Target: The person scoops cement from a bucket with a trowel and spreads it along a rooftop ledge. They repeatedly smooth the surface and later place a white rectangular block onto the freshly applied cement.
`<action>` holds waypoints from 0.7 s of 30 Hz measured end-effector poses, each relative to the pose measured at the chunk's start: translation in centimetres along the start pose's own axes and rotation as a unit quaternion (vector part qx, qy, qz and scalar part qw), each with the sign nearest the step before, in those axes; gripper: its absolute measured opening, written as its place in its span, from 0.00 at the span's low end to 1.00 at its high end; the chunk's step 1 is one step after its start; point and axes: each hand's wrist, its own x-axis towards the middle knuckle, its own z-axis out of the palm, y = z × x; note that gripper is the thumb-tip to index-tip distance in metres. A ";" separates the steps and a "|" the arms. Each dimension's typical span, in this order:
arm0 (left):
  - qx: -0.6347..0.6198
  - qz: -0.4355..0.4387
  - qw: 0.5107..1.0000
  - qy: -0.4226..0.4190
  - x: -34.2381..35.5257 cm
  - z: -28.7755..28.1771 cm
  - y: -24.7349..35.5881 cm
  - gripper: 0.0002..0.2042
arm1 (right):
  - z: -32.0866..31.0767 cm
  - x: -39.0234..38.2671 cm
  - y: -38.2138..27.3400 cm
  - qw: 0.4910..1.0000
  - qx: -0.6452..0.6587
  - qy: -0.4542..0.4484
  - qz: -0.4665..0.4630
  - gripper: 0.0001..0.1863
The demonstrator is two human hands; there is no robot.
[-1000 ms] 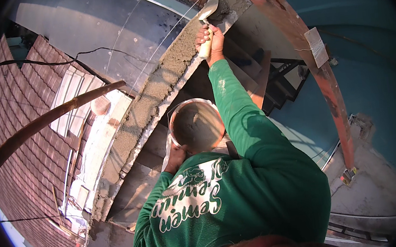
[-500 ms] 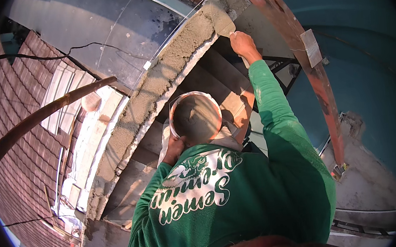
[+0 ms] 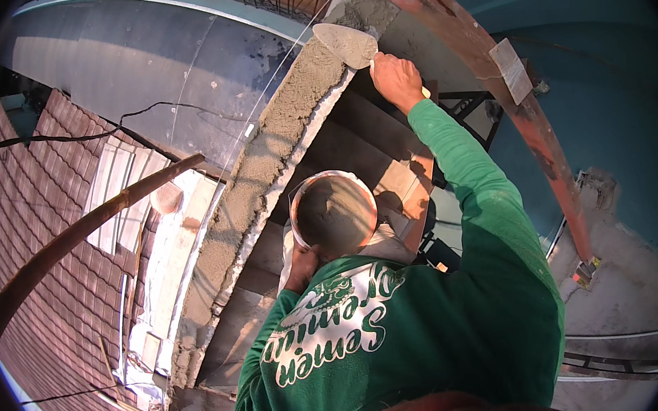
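Note:
My right hand (image 3: 397, 80) is closed round the handle of a pointed trowel (image 3: 347, 43), with a bit of yellowish handle end showing behind the fist. The trowel's blade lies against the far end of a wet grey mortar layer (image 3: 267, 142) on top of a narrow wall. Close to my body, my left hand (image 3: 302, 268) grips the near left rim of a round bucket (image 3: 371, 193). Grey mortar (image 3: 335, 213) lies inside the bucket. Most of the left fingers are hidden by the rim.
Steps (image 3: 339, 145) lie below the wall's right side. A string (image 3: 273, 80) runs along its left edge. A rusty curved beam (image 3: 507, 81) stands at right; a brown pole (image 3: 71, 238) crosses the tiled roof (image 3: 46, 312) at left. A black cable (image 3: 45, 138) hangs there.
My right hand has moved a little left and nearer, and the trowel's blade has swung from pointing away to pointing left across the mortar. My left hand still holds the bucket. The view has shifted slightly.

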 end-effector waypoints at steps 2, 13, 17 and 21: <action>0.006 0.006 1.000 -0.005 -0.1 -0.4 -0.3 0.40 | 0.5 1.3 2.0 0.999 -0.006 -0.011 0.041 0.11; -0.022 -0.014 1.000 -0.002 -1.5 0.5 1.4 0.33 | -0.1 3.7 4.4 0.955 0.108 -0.185 0.203 0.24; -0.018 0.006 0.999 -0.031 -0.2 -0.1 0.4 0.34 | -1.7 3.4 6.0 0.942 0.109 -0.186 0.259 0.27; -0.026 0.048 0.998 -0.013 -0.4 0.3 0.8 0.39 | -6.5 3.0 4.9 0.958 0.052 -0.152 0.237 0.24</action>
